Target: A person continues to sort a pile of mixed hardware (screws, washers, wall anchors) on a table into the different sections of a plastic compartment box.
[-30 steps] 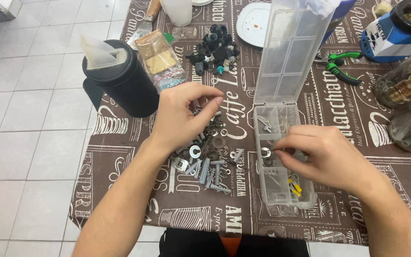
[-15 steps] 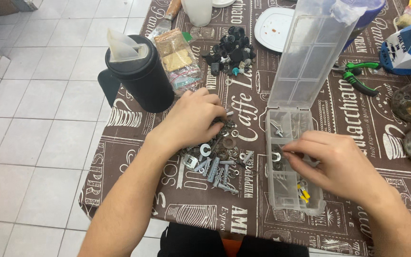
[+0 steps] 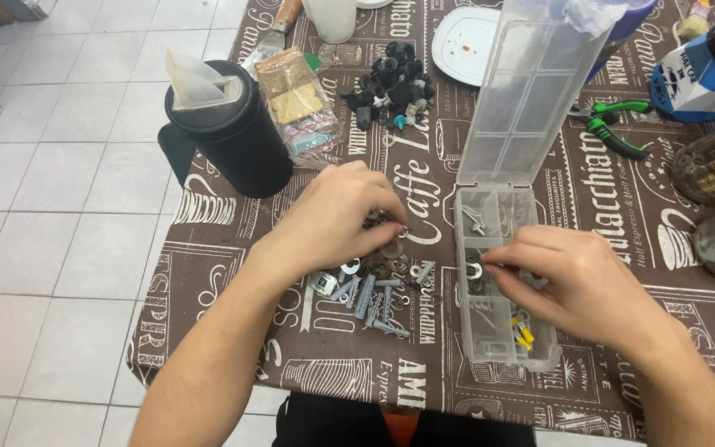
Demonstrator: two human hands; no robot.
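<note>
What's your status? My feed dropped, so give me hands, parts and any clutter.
Left hand pinching small hardware from the loose pile. Right hand over the clear organizer box, fingertips at a washer. Black mug beside the left wrist, not blocking.

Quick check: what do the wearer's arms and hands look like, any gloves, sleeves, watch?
Both bare: left hand and right hand have no gloves, and no rings or watch are visible. Forearms are uncovered to the frame edge, with no sleeves in view.
</note>
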